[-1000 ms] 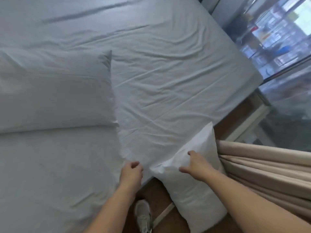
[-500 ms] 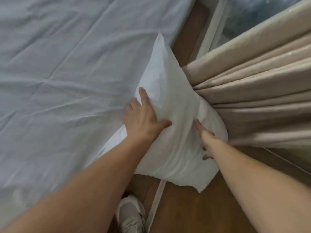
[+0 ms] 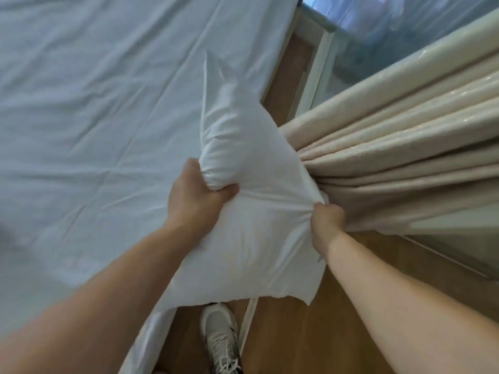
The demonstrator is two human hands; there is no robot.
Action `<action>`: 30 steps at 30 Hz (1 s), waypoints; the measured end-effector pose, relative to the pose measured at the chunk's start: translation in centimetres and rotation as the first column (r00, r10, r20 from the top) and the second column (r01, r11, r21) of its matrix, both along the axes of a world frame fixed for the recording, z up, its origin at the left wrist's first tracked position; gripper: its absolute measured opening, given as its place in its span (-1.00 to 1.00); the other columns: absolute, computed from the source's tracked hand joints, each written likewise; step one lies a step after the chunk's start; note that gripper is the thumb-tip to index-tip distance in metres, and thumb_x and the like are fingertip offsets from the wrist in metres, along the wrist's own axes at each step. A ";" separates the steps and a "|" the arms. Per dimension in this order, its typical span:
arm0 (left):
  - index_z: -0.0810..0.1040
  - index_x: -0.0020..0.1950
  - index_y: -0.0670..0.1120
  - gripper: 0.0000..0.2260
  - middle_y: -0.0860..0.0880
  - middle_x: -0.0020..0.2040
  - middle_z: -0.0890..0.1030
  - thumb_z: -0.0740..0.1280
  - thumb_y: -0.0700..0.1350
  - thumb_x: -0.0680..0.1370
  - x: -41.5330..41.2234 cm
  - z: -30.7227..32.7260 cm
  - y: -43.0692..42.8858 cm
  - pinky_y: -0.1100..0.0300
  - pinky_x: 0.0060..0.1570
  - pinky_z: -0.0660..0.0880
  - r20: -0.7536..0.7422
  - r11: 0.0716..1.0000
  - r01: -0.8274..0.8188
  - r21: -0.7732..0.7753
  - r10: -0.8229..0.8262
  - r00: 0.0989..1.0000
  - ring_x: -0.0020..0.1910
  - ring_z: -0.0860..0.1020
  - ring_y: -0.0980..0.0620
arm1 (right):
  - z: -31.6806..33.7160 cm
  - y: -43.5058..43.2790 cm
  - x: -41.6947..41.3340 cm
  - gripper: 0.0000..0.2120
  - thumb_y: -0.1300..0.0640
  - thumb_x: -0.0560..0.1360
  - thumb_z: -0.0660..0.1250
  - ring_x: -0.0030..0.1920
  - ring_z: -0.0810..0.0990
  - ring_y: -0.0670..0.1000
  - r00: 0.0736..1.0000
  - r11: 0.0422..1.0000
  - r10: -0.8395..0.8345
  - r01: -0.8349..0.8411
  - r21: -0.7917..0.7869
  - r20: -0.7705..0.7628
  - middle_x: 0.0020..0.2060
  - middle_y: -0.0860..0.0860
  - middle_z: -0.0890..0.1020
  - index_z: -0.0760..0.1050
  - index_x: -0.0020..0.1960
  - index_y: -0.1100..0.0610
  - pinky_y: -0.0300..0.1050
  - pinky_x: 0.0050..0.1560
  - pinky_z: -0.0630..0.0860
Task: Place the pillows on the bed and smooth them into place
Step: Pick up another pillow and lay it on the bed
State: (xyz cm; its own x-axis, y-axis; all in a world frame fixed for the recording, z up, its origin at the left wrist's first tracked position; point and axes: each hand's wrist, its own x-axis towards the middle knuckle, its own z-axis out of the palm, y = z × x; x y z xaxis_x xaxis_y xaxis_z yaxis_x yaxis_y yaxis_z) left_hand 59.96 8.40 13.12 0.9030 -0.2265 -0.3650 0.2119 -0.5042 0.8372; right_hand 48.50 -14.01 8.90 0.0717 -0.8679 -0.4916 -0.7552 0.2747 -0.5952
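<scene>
You've got the pillow [image 3: 251, 211] in both hands, held over the edge of the bed [image 3: 94, 103], partly above the wooden floor [image 3: 351, 333] between bed and curtain [image 3: 391, 163].

Left hand [image 3: 194, 201]: fingers curled tight into the pillow's left edge, thumb on top, a fat roll of fabric and filling bunched inside the fist. Solid clamp.

Right hand [image 3: 325, 220]: closed fist on the pillow's right edge, fabric pulled into radiating creases toward it. Fingertips are tucked under, so you can't see exactly how they sit; it reads as a pinch on the case rather than on the filling.

Container check: the pillowcase is the only one here. Filling sits in the upper and middle part, plump between your hands. The far corner stands up as a thin empty point over the sheet. The near end hangs flat and slack, lower right corner drooping over the floor, looks unfilled there. Can't tell which end is the open one.

The pillow's right side touches the curtain folds, which gather just beside your right hand. Sheet on the bed is wrinkled, diagonal creases throughout. Your shoe [image 3: 220, 338] shows on the floor below the pillow's near edge, next to a pale strip [image 3: 247, 322] on the boards. Window frame [image 3: 314, 76] at top, past the bed corner.
</scene>
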 end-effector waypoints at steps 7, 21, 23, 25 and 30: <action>0.56 0.06 -0.05 -0.53 -0.05 -0.08 0.67 0.62 0.01 0.24 8.5 20.3 23.9 0.01 -0.12 0.57 -0.033 0.951 -0.301 0.075 0.304 0.952 -0.09 0.63 -0.07 | 19.6 19.8 12.7 -0.82 0.18 0.51 0.25 -0.14 0.59 0.18 0.908 0.924 0.367 -0.381 0.033 0.204 -0.24 0.16 0.63 0.55 -0.16 0.27 0.03 -0.08 0.51; 0.13 0.44 -0.25 -0.32 -0.30 0.42 0.34 0.40 -0.02 0.49 3.4 33.2 59.2 -0.08 0.31 0.38 -0.035 0.507 -0.785 0.358 0.847 0.531 0.35 0.39 -0.30 | 38.8 59.5 31.5 -0.81 0.39 0.54 0.14 -0.34 0.51 0.04 -0.020 0.080 0.914 -0.970 -0.228 0.404 -0.28 0.11 0.57 0.50 -0.04 0.21 -0.22 -0.39 0.42; 0.05 0.51 -0.23 -0.28 -0.29 0.46 0.29 0.38 -0.01 0.52 2.6 32.7 61.2 -0.07 0.32 0.35 -0.027 0.474 -0.782 0.404 0.861 0.508 0.39 0.35 -0.30 | 37.5 62.2 31.2 -0.79 0.39 0.54 0.11 -0.38 0.48 -0.01 -0.104 -0.033 0.918 -0.982 -0.186 0.383 -0.30 0.09 0.54 0.49 -0.03 0.20 -0.30 -0.49 0.41; 0.01 0.53 -0.21 -0.27 -0.28 0.49 0.26 0.36 -0.02 0.54 1.7 32.3 62.8 -0.06 0.34 0.33 -0.029 0.460 -0.794 0.398 0.871 0.491 0.41 0.32 -0.29 | 36.0 64.0 30.5 -0.85 0.32 0.55 0.18 -0.38 0.50 0.00 -0.155 -0.114 0.920 -0.984 -0.134 0.361 -0.29 0.07 0.55 0.51 -0.05 0.17 -0.26 -0.48 0.43; 0.12 0.52 -0.17 -0.33 -0.23 0.49 0.27 0.36 -0.02 0.53 -0.6 33.5 66.4 -0.03 0.32 0.32 -0.020 0.478 -0.822 0.309 0.867 0.497 0.41 0.33 -0.25 | 35.0 65.7 29.6 -0.92 0.17 0.49 0.28 -0.36 0.54 0.02 -0.290 -0.268 0.936 -0.955 -0.128 0.200 -0.28 0.06 0.58 0.52 -0.15 0.14 -0.20 -0.43 0.37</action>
State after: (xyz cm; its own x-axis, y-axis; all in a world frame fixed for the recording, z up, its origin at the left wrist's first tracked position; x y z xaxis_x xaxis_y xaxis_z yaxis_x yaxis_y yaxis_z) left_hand 59.36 74.77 46.64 0.5337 0.7254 -0.4347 0.7524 -0.1725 0.6358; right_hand 78.13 51.70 43.94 0.8405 0.4122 -0.3517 -0.0037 -0.6446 -0.7645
